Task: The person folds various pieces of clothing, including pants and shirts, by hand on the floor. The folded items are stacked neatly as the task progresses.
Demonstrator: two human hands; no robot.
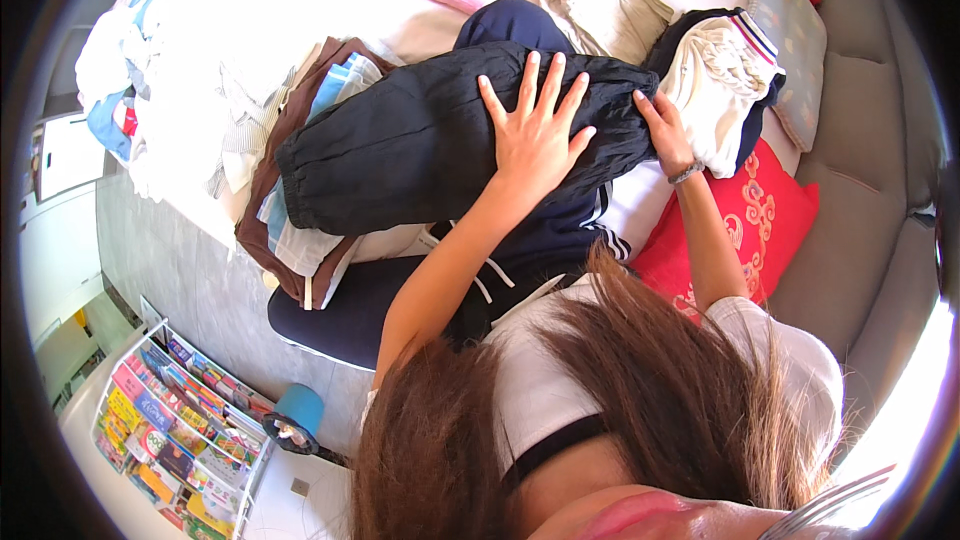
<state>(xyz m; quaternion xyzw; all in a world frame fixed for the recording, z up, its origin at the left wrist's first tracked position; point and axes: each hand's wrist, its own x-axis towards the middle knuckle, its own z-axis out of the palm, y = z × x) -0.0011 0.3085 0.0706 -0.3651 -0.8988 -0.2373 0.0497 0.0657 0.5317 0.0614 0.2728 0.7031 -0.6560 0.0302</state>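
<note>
Black trousers [382, 142], folded lengthwise, lie across my lap with an elasticated cuff at the left end. My left hand [534, 127] rests flat on them with fingers spread. At their gathered right end is my right hand [666, 127], its thumb and fingers at the fabric edge; whether it pinches the cloth cannot be told. Under the left end are brown clothing [259, 232] and light blue and white clothing [300, 240]. White clothing with a striped band [720, 75] lies beside my right hand, over dark clothing. Beige clothing [607, 7] is behind the trousers.
A large heap of white and blue clothes [187, 45] covers the far left. A red embroidered cushion [780, 225] lies at the right, before a grey-brown sofa [855, 120]. A rack of books [172, 435] and a blue bin [300, 409] stand on the floor at lower left.
</note>
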